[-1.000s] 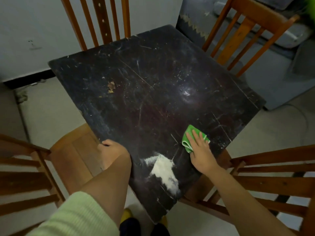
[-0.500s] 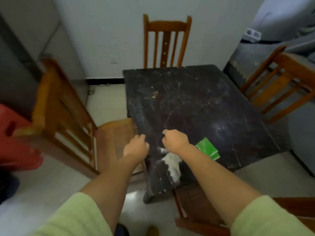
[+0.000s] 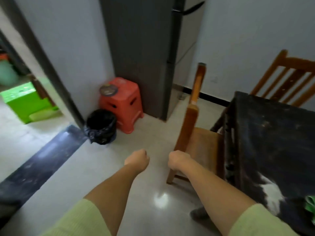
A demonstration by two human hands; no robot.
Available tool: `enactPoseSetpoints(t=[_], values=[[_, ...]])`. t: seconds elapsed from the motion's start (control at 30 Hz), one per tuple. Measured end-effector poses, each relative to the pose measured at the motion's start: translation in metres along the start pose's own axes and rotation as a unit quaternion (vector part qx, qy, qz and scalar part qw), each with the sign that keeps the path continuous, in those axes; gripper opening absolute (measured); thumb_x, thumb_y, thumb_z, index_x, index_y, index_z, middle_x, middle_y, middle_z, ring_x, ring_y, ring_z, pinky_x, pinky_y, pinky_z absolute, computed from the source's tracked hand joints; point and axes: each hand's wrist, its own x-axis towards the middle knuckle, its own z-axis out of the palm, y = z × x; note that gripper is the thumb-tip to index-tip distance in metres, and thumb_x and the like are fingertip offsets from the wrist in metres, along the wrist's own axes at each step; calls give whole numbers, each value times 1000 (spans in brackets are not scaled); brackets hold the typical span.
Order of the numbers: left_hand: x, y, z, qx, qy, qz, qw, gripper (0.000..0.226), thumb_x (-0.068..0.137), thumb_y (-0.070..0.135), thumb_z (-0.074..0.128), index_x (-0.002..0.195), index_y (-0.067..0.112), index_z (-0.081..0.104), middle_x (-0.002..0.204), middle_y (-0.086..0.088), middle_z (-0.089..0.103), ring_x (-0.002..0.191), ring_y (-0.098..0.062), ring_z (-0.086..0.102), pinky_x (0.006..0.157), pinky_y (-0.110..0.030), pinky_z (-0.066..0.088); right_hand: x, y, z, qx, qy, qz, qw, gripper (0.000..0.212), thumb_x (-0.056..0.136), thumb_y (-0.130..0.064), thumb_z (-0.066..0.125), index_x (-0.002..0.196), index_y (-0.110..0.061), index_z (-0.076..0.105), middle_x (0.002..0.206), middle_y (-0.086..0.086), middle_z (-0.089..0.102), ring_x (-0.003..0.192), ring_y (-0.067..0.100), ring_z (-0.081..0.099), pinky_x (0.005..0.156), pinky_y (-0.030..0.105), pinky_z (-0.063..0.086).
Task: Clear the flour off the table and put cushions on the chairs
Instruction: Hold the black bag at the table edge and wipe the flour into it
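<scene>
Flour [image 3: 274, 193] lies on the dark table [image 3: 272, 133] at its near edge, to the right of both my hands, a green cloth [image 3: 311, 204] just right of it. My right hand [image 3: 179, 159] is the nearer one; my left hand [image 3: 138, 159] sits further left, over bare floor. Both are clenched into fists, and neither appears to hold anything, though blur hides the fingers. The pile's long axis runs near to far along the table edge. A black bin [image 3: 101, 126] stands far left, well apart. The near chair [image 3: 192, 133] carries no cushion.
</scene>
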Motion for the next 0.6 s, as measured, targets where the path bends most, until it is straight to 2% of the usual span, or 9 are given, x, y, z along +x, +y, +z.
enactPoseSetpoints(t=[0.07, 0.13, 0.2, 0.33, 0.4, 0.6], values=[[-5, -51, -27, -3, 13, -24, 1000, 28, 93, 23, 39, 106, 8, 59, 112, -14, 61, 100, -33, 57, 84, -35, 46, 11, -52, -2, 12, -25, -8, 1000, 22, 88, -7, 42, 97, -3, 62, 109, 16, 65, 95, 32, 64, 67, 33, 46], [-12, -109, -58, -3, 13, -46, 999, 27, 94, 22, 40, 108, 7, 57, 116, -16, 59, 105, -33, 55, 88, -35, 44, 23, -111, -1, 31, -43, -11, 999, 20, 88, -5, 43, 74, -3, 57, 100, 18, 69, 80, 30, 68, 60, 32, 50], [-13, -154, -83, -5, 22, -66, 998, 28, 95, 22, 39, 111, 7, 56, 120, -16, 57, 108, -32, 53, 91, -34, 43, 35, -158, -4, 31, -51, -24, 998, 24, 87, -6, 44, 65, -4, 53, 94, 16, 71, 76, 28, 70, 62, 34, 52], [-3, -210, -123, -3, 42, -94, 995, 33, 96, 22, 36, 119, 6, 54, 123, -14, 56, 110, -31, 53, 94, -35, 43, 59, -229, -20, -8, -41, -57, 998, 21, 81, -2, 46, 63, -6, 56, 69, 12, 65, 58, 25, 66, 54, 28, 50], [12, -219, -136, 3, 39, -82, 996, 32, 97, 18, 35, 118, 3, 55, 122, -16, 56, 110, -31, 53, 93, -34, 43, 73, -250, -29, -20, -39, -63, 997, 21, 80, -4, 45, 63, -8, 57, 63, 8, 63, 54, 22, 65, 51, 24, 47], [80, -238, -169, -7, 29, -68, 997, 24, 96, 21, 37, 105, 7, 55, 106, -13, 59, 95, -31, 55, 86, -37, 47, 139, -293, -70, -19, -40, -70, 997, 22, 85, -11, 41, 84, -7, 63, 89, 8, 70, 71, 22, 70, 61, 27, 51]])
